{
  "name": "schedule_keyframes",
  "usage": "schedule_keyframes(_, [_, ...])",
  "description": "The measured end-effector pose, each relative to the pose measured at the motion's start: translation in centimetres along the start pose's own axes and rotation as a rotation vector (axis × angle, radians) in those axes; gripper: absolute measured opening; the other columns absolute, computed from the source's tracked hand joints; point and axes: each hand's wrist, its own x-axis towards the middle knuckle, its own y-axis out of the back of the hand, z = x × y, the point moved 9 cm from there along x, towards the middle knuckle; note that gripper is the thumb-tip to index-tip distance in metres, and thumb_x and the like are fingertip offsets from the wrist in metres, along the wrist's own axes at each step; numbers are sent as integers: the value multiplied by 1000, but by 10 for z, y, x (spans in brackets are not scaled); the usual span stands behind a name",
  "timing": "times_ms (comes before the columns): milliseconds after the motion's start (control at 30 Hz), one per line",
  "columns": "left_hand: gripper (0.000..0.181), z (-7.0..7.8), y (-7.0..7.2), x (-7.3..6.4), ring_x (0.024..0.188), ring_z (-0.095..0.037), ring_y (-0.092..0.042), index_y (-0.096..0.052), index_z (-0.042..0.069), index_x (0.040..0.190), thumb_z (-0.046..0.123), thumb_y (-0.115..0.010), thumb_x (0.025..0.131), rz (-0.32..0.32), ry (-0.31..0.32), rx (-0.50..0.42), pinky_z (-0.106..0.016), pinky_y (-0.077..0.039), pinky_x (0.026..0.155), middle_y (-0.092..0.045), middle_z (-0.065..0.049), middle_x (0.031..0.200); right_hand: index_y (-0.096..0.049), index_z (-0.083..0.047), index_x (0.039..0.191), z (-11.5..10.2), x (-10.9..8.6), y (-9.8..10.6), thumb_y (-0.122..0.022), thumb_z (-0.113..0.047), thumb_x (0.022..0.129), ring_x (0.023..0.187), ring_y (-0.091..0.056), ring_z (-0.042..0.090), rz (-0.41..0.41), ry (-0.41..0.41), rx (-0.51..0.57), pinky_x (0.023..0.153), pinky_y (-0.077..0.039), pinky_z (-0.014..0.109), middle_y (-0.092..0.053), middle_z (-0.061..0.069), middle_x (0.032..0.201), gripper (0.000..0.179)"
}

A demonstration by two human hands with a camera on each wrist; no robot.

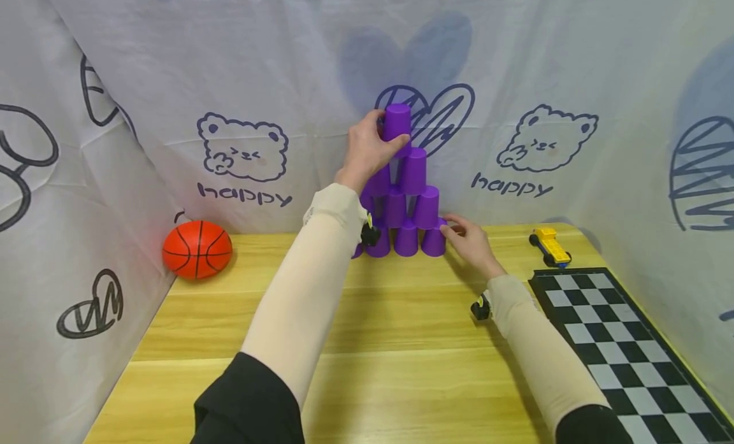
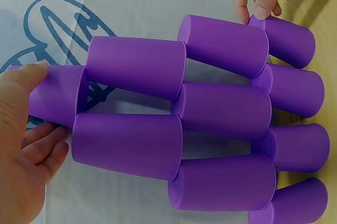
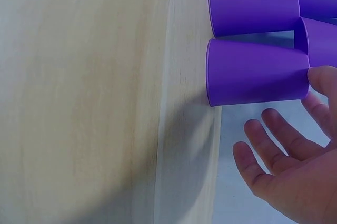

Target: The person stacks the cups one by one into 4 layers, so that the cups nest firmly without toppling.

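Purple plastic cups stand upside down in a stepped pyramid against the back cloth, seen on its side in the left wrist view. My left hand (image 1: 369, 144) holds the single top cup (image 1: 398, 122), thumb on one side and fingers on the other. That cup's rim sits at the two cups (image 2: 129, 145) of the row below. Low on the right, my right hand (image 1: 470, 243) pinches the upper edge of the end cup (image 3: 258, 74) in the bottom row between thumb and index finger; its other fingers are spread loosely. In the head view my left arm hides part of the pyramid's left side.
An orange basketball-patterned ball (image 1: 197, 250) lies at the table's back left corner. At the back right is a yellow toy vehicle (image 1: 550, 246), with a black-and-white checkered board (image 1: 625, 348) in front of it. Printed cloth (image 1: 321, 62) hangs behind the wooden table (image 1: 401, 367).
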Motion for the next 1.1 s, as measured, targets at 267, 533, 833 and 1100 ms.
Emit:
schedule_keyframes(267, [70,-4,0,-1,121,-23,-69,-49,10,153,39,-78,96,6,-15,-11,-35,-57,103,-69,-12,138,-57,-8,150,-1,3,0,-58,-34,109,121,-66,45,-4,6,-6,104,-56,57,-68,29,134,48])
schedule_keyframes(533, [69,-9,0,-2,116,-22,-69,-51,10,151,42,-78,96,1,-14,19,-35,-58,100,-70,-11,132,-56,-6,149,-2,3,-2,-58,-31,109,121,-66,46,-13,10,-3,104,-55,57,-67,30,135,48])
schedule_keyframes(833, [60,-7,10,-7,102,-25,-68,-56,12,145,46,-73,98,50,-78,-14,-39,-59,89,-73,-13,117,-58,-4,148,-2,3,3,-59,-31,108,120,-66,47,3,19,-6,105,-55,57,-67,31,133,48])
schedule_keyframes(1100, [59,-14,42,-28,121,-32,-66,-57,9,147,42,-69,100,104,-196,-35,-44,-56,104,-71,-20,127,-55,-2,149,-18,3,27,-59,-31,108,121,-64,48,48,80,-64,107,-53,58,-65,32,136,51])
